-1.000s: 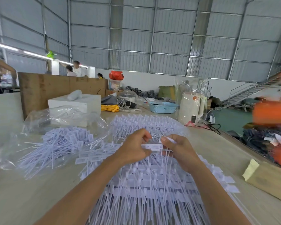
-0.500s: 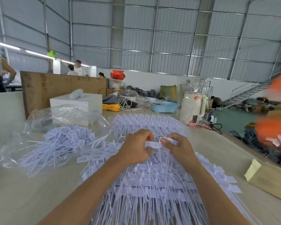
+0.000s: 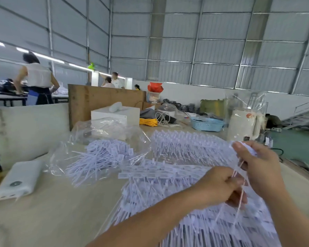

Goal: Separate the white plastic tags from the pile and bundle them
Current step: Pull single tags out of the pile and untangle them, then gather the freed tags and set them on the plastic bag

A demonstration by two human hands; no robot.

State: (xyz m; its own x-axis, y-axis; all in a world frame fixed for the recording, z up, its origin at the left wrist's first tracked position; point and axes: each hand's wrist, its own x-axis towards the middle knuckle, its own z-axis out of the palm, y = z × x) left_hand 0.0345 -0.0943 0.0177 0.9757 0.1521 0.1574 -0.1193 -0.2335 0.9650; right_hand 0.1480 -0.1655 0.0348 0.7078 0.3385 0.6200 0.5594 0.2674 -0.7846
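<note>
A big pile of white plastic tags (image 3: 168, 186) with long thin tails covers the table in front of me. My right hand (image 3: 257, 164) is raised over the pile and grips the flat heads of a few tags. Their tails hang down from it. My left hand (image 3: 219, 186) sits lower and pinches those tails between thumb and fingers. A second row of tags (image 3: 184, 145) lies further back. More tags (image 3: 103, 157) lie in an open clear bag at the left.
A white power bank (image 3: 18, 179) lies at the table's left edge. Behind the bags stand a white box (image 3: 114, 113), yellow cord (image 3: 148, 121), a blue basket (image 3: 207, 124) and a white kettle (image 3: 243, 125). A person (image 3: 36, 81) stands far left.
My view has swung to the left. My right hand has lifted a few tags up out of the pile, and my left hand has slid down to their tails.
</note>
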